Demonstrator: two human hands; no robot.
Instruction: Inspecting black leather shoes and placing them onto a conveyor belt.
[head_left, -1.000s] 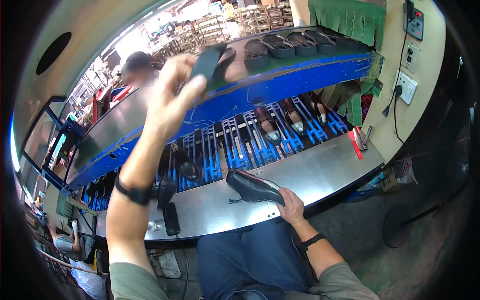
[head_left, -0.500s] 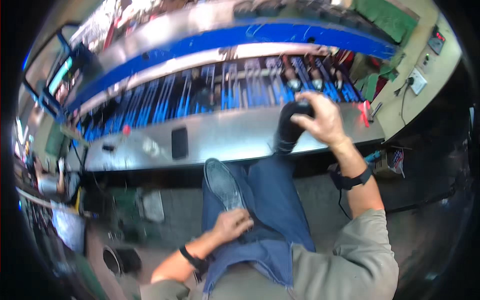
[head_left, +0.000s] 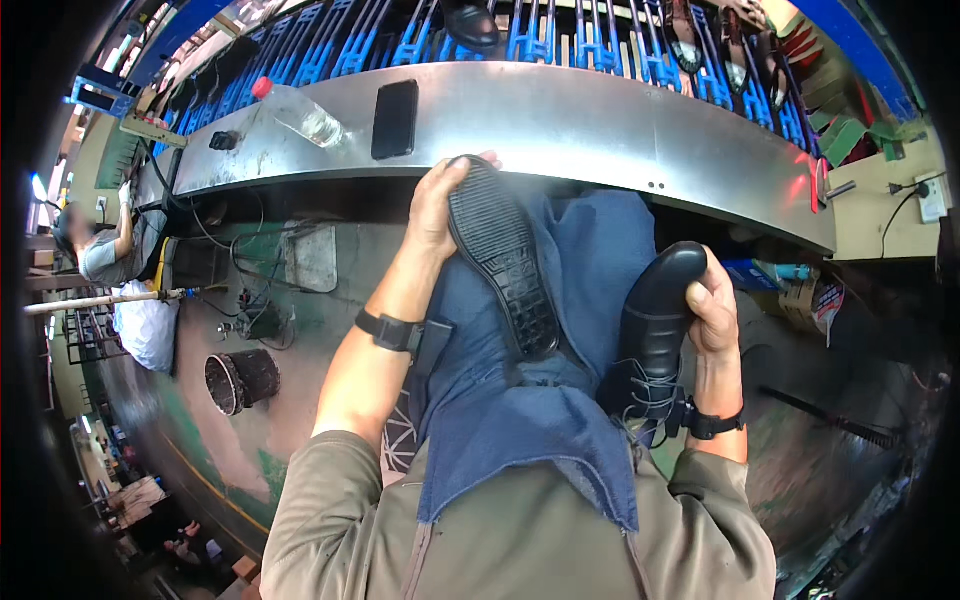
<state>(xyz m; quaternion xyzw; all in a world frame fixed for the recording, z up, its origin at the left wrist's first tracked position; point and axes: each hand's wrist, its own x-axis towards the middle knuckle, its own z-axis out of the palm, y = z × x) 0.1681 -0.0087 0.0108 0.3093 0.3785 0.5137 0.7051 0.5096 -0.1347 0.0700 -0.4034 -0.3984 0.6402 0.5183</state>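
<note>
Two black shoes are in my hands above my lap. My left hand (head_left: 440, 205) grips the toe end of one shoe (head_left: 505, 265), whose ribbed black sole faces up, its heel toward my body. At the right, my right hand (head_left: 713, 308) is closed around the front of the other, a lace-up shoe (head_left: 655, 318). That one has its smooth upper showing, toe pointing away, with loose laces near my right wrist. Blue trousers and a blue apron (head_left: 530, 430) lie beneath both.
Ahead runs a metal bench edge (head_left: 570, 120) bearing a black phone (head_left: 395, 118) and a lying clear bottle with a red cap (head_left: 305, 115). Beyond it, shoes sit on a rack of blue bars (head_left: 530, 35). A black bucket (head_left: 243, 382) stands on the floor at left; another person (head_left: 105, 250) works further off.
My right hand has come back from above the bench to my right side with its shoe. My left hand has moved from the near end of the sole-up shoe to its toe.
</note>
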